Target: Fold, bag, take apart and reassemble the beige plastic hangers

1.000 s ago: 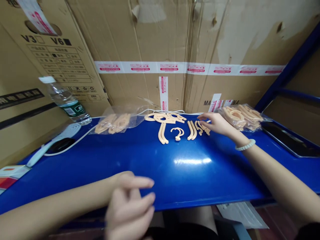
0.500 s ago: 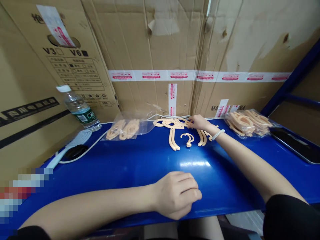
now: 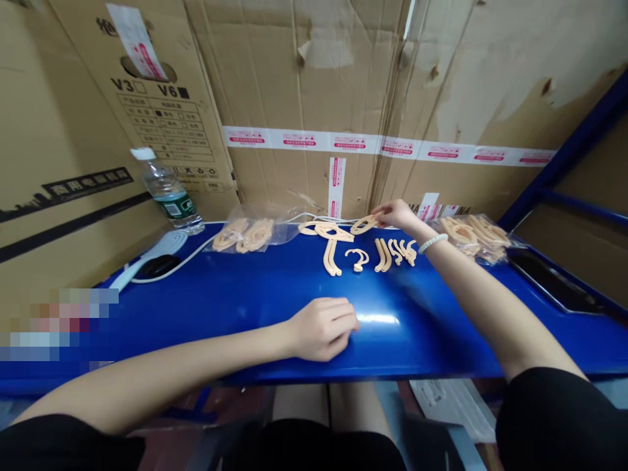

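My right hand (image 3: 395,214) reaches to the back of the blue table, its fingers pinching the end of a flat beige plastic piece with an oval opening (image 3: 362,226). That piece is tilted up at its right end. Beside it lies a similar beige frame piece (image 3: 334,231). In front are a pair of curved beige strips (image 3: 332,258), a beige hook (image 3: 358,259), two more strips (image 3: 383,255) and several small curved parts (image 3: 402,251). My left hand (image 3: 324,329) rests near the front edge in a loose fist, with nothing showing in it.
Clear bags of beige parts lie at left (image 3: 244,235) and right (image 3: 473,237). A water bottle (image 3: 171,196), a light-blue handled object (image 3: 164,245) and a white cable (image 3: 191,263) are on the left. A phone (image 3: 554,281) lies far right. Cardboard boxes (image 3: 284,170) wall the back.
My right hand has raised the right end of the beige piece and shifted it away from the neighbouring frame piece. The camera view has shifted; my left hand stays closed on the table.
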`<state>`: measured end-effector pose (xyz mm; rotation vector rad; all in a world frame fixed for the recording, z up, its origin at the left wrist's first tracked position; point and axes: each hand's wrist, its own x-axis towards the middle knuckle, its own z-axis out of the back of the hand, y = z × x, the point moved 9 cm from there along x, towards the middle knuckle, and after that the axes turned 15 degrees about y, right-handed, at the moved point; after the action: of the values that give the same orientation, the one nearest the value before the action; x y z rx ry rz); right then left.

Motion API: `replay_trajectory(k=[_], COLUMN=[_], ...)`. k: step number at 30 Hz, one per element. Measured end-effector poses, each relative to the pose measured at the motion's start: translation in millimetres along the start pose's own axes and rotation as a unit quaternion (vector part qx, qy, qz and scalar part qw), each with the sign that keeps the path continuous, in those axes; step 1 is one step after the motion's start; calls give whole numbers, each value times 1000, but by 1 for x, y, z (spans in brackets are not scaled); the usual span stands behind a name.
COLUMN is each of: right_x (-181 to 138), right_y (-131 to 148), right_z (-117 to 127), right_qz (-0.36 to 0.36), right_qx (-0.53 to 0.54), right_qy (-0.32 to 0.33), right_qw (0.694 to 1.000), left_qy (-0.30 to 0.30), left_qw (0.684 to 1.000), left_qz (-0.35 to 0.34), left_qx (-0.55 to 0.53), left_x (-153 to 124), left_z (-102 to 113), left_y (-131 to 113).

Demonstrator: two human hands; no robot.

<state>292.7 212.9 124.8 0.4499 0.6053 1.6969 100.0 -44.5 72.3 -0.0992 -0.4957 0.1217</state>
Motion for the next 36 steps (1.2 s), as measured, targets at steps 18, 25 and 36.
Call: replay_trajectory(k=[18, 25, 36], right_x=[-110, -118, -129], right_y=[5, 16, 3], right_z=[-25, -63, -99], right_qz=[172, 210, 169], right_qx=[274, 306, 398], right_qy=[46, 102, 127], right_qw=[945, 923, 893], left_qy=[-185, -155, -116], left_qw=[924, 923, 893], left_qz=[318, 316, 357], left_qx=[-103, -156, -246], left_x=[-4, -9, -13], left_z=[22, 8, -1], left_y=[106, 106, 101])
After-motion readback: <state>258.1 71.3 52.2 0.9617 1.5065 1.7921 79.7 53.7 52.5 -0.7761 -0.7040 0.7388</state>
